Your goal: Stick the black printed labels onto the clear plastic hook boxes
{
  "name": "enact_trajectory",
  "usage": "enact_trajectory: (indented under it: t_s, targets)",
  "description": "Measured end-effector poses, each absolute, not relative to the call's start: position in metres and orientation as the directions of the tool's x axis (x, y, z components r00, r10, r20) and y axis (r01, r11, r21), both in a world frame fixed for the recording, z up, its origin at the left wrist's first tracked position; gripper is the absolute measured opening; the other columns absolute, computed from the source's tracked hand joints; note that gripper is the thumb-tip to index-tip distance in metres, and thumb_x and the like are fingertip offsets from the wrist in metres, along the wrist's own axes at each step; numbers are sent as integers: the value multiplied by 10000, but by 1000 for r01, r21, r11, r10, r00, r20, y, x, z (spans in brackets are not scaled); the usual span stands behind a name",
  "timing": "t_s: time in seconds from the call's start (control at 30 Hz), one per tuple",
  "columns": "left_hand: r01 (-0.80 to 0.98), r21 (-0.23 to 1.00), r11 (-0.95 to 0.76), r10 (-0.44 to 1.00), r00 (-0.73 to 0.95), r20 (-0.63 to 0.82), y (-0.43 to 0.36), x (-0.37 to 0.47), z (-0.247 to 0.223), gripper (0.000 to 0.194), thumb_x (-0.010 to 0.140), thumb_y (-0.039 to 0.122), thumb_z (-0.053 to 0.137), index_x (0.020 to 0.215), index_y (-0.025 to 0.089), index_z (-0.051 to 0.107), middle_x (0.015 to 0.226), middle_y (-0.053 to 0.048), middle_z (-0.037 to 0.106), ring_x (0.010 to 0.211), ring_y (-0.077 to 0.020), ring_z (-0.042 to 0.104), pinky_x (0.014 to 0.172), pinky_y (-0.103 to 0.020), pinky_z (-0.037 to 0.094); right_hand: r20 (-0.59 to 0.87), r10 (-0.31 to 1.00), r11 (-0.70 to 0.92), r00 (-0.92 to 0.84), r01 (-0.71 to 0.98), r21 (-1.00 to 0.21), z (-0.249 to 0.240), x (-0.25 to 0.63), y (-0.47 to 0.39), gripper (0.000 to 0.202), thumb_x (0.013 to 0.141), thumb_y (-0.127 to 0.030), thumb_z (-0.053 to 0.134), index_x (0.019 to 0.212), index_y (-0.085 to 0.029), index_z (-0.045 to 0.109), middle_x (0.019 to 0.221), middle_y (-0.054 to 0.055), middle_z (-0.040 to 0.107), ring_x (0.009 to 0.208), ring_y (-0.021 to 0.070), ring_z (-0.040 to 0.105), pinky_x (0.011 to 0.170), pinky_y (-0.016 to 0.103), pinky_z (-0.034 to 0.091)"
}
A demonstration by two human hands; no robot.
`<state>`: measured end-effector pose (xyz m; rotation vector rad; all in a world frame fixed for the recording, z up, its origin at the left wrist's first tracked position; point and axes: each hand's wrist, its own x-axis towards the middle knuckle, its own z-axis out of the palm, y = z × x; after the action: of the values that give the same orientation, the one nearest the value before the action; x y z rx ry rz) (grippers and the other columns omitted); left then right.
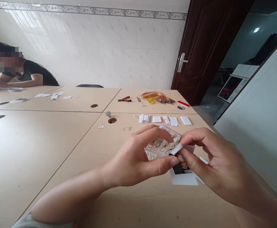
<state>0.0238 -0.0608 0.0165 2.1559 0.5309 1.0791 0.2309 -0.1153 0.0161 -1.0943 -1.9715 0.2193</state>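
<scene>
My right hand pinches the curled white edge of a black-and-white printed card between thumb and forefinger. From the left, my left hand grips the same card, its thumb at the card's dark edge and its forefinger bent over the fold. Just behind the fingers is a pale sheet or packet with several fishing hooks on it. I cannot tell whether it is joined to the card. A small clear packet shows below my left forefinger, and another white card is partly hidden behind my right hand.
Small stacks of white cards line the table beyond my hands. Farther back are red-handled pliers and a copper-coloured bundle of strands. A cable hole opens at centre. Another person leans at the far left.
</scene>
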Motion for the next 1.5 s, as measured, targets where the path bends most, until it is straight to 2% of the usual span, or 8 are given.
enact_trajectory:
  t_s: [0.27,0.43,0.7,0.87,1.03,1.33,1.43,1.5]
  targets:
    - [179,656,-733,632,537,559,-61,26,14,116,961,189,564,938,165,675,867,-41,696,798,-163,626,727,-296,490,594,773,582,-223,622,-524,9,229,-116,151,962,-254,620,938,-288,475,840,-54,641,737,117,636,571,204,495]
    - [186,679,-710,666,489,563,-60,26,16,98,937,177,582,875,188,658,829,-25,686,784,-161,626,720,-297,486,571,780,610,-257,513,-603,10,232,-113,74,998,-277,598,989,-294,526,908,-42,634,818,110,617,698,204,523]
    - [158,761,-629,729,461,506,-61,23,15,114,950,256,593,878,187,648,826,-29,685,758,-160,614,691,-304,478,564,757,652,-329,422,-630,19,231,-110,77,1045,-259,518,1013,-289,581,910,-28,656,806,106,619,698,189,519]
    - [86,811,-578,758,424,496,-62,25,16,90,923,250,614,848,203,628,796,-16,677,726,-156,605,633,-287,473,582,770,634,-262,418,-651,16,231,-110,87,1050,-262,516,1014,-309,580,834,-45,656,698,92,609,577,158,489]
    - [81,797,-599,758,378,532,-63,26,15,63,910,222,607,854,210,632,826,-20,676,757,-160,614,611,-284,463,608,749,654,-263,444,-613,13,232,-109,92,1042,-245,524,981,-294,571,879,-15,665,777,128,633,585,203,492]
    - [140,683,-716,686,319,654,-62,25,13,67,945,204,585,882,225,589,846,-22,661,775,-161,620,684,-307,488,636,715,691,-290,429,-582,13,229,-106,102,1032,-215,521,1015,-299,576,911,-16,669,796,132,626,667,238,520]
    - [245,518,-820,572,308,760,-62,26,10,86,922,181,618,884,232,560,808,-9,623,753,-159,586,676,-300,464,561,784,620,-267,380,-686,13,229,-107,46,1034,-318,551,1044,-316,596,910,-32,660,784,109,616,656,200,511]
    - [332,363,-871,464,306,832,-61,27,6,142,887,151,652,894,237,538,794,6,594,720,-152,551,671,-295,447,512,820,572,-256,324,-754,12,228,-108,138,1014,-446,574,1046,-315,602,924,-22,654,822,124,630,665,209,524]
